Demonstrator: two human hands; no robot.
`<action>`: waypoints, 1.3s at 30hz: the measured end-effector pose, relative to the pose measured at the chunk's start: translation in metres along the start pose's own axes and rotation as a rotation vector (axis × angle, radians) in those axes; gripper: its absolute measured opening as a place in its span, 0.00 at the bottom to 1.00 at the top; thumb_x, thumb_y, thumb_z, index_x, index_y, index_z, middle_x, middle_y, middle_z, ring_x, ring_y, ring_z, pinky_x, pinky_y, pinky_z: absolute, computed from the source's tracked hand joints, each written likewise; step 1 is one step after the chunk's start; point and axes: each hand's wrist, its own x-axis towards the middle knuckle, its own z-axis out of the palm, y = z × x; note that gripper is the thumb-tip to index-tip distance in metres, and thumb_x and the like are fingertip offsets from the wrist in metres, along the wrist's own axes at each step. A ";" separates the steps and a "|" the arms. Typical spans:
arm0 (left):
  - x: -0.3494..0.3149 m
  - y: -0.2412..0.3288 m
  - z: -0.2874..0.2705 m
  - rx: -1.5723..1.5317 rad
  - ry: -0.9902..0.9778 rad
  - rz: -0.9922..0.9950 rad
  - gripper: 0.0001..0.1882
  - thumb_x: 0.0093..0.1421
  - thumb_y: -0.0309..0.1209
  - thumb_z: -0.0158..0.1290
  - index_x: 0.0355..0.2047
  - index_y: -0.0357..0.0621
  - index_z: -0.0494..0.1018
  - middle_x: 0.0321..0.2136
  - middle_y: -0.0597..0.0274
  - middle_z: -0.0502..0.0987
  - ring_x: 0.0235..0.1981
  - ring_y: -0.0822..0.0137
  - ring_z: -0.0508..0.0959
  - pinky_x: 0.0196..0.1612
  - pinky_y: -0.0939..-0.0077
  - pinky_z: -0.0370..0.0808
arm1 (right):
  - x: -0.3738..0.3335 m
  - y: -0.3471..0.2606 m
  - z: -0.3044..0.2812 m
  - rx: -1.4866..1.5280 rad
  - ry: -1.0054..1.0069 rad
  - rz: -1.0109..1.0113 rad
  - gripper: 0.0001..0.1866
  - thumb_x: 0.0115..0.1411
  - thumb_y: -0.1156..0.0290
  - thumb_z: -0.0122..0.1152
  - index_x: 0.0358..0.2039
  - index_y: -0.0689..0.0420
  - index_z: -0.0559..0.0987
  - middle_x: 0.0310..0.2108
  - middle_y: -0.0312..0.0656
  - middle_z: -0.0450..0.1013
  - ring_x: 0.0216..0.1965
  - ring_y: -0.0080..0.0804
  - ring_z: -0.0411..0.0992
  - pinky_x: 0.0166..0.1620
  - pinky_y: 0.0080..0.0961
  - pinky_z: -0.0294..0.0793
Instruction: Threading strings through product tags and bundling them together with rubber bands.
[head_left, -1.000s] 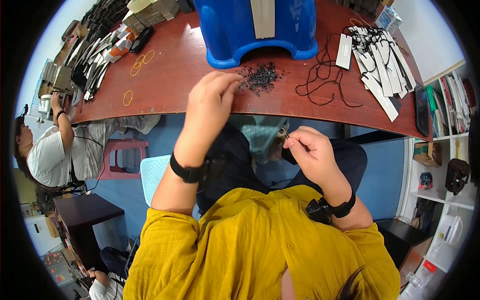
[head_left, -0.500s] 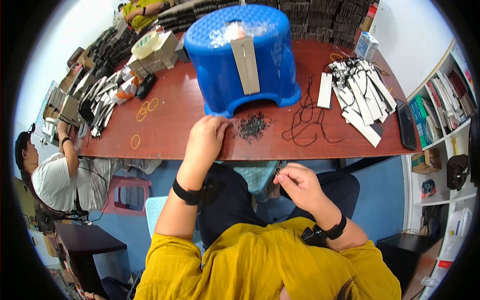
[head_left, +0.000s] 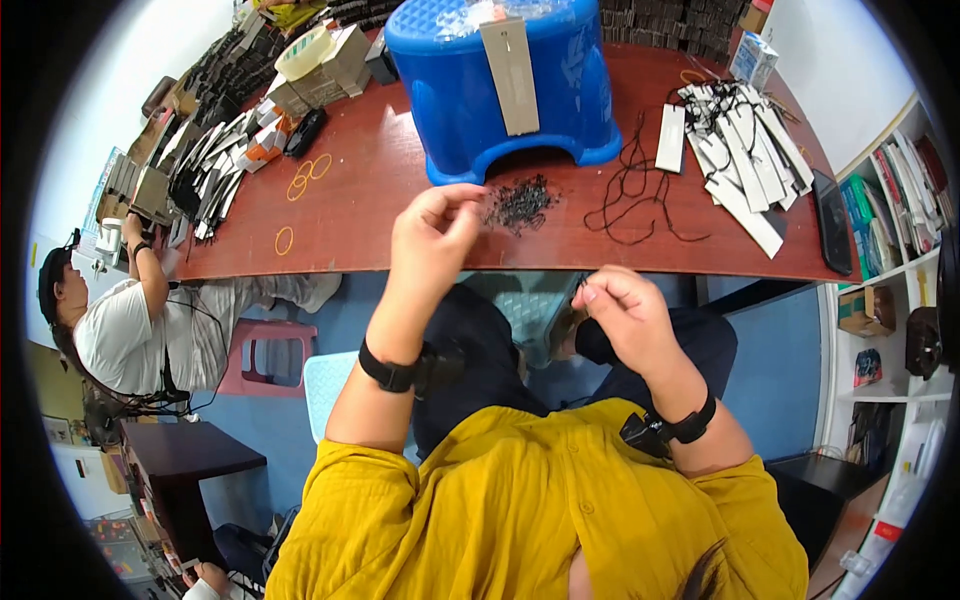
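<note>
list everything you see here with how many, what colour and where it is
Long wooden table: one, red-brown, across the middle
Plastic step stool: one, blue, on table
Small thin pieces: uncounted pile, black, before step stool
Flat strips: uncounted heap, mostly white, table's right
Flat phone-like slab: one, black, table's right edge
Thin loops: three, yellow, table's left
Four-legged plastic stool: one, pink, floor at left
Tall shelving: one, white, far right
Co-worker: one, white top, table's left end
Wristbands: two, black, person's wrists
Left hand: one, beside pile
Right hand: one, pinching a tiny dark piece, near table edge
</note>
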 end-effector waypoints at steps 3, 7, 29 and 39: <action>-0.037 0.009 0.021 -0.066 -0.162 0.102 0.10 0.56 0.19 0.50 0.39 0.36 0.73 0.28 0.70 0.73 0.29 0.81 0.72 0.33 0.88 0.69 | 0.003 -0.014 0.005 0.138 -0.020 0.099 0.08 0.58 0.75 0.50 0.24 0.62 0.74 0.23 0.35 0.68 0.28 0.20 0.65 0.33 0.19 0.64; -0.061 0.010 0.035 -0.119 -0.239 0.063 0.12 0.55 0.17 0.50 0.40 0.35 0.73 0.30 0.67 0.73 0.32 0.80 0.73 0.35 0.88 0.69 | -0.003 -0.012 0.014 0.285 -0.028 0.166 0.08 0.59 0.73 0.49 0.24 0.61 0.74 0.23 0.33 0.68 0.28 0.18 0.65 0.33 0.17 0.64; -0.072 -0.008 0.043 -0.073 -0.256 0.068 0.05 0.53 0.21 0.55 0.32 0.38 0.75 0.27 0.64 0.73 0.26 0.76 0.75 0.30 0.84 0.72 | -0.015 0.000 0.018 0.185 -0.033 0.141 0.08 0.60 0.73 0.51 0.27 0.63 0.74 0.24 0.35 0.71 0.29 0.19 0.67 0.34 0.18 0.66; -0.072 -0.003 0.039 0.017 -0.253 0.187 0.08 0.54 0.19 0.53 0.36 0.39 0.75 0.27 0.63 0.73 0.26 0.75 0.74 0.30 0.84 0.71 | -0.016 -0.004 0.015 0.207 -0.085 0.198 0.09 0.60 0.72 0.50 0.25 0.61 0.73 0.23 0.33 0.69 0.27 0.16 0.64 0.32 0.16 0.65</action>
